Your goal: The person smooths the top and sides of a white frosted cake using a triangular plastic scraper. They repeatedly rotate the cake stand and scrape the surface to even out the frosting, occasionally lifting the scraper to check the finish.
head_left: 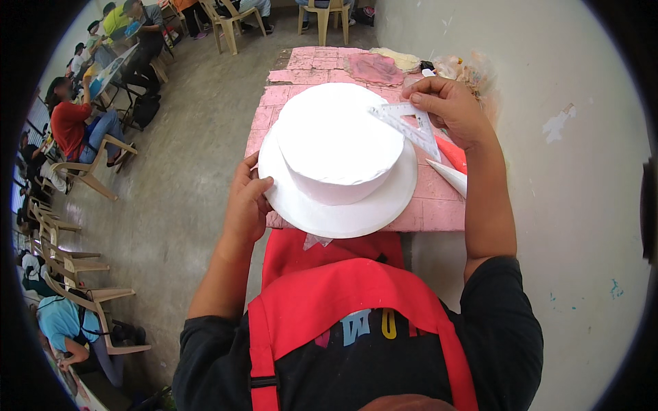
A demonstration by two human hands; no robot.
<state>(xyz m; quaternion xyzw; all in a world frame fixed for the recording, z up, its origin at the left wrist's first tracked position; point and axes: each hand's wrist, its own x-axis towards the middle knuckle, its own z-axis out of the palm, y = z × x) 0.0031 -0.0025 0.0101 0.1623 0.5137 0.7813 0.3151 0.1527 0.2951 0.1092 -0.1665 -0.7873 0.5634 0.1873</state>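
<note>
A round white cake (340, 130), smooth on top with a slightly ragged upper edge, stands on a wider white cake board (336, 222). My left hand (247, 200) grips the board's left rim, its thumb on top and the fingers partly hidden beneath. Between thumb and fingers, my right hand (449, 108) pinches a transparent triangular ruler (418, 131). The ruler's far-left corner lies over the right part of the cake's top; whether it touches the surface I cannot tell. Close to my right forearm lie a red piping bag (450, 152) and a white piping bag (449, 177).
The pink table (439, 212) has a chipped, uneven surface. At its back lie a pink-stained cloth (375, 68) and crumpled plastic bags (473, 72). A wall (562, 205) rises close on the right. Seated people and beige chairs (89, 171) are on the left.
</note>
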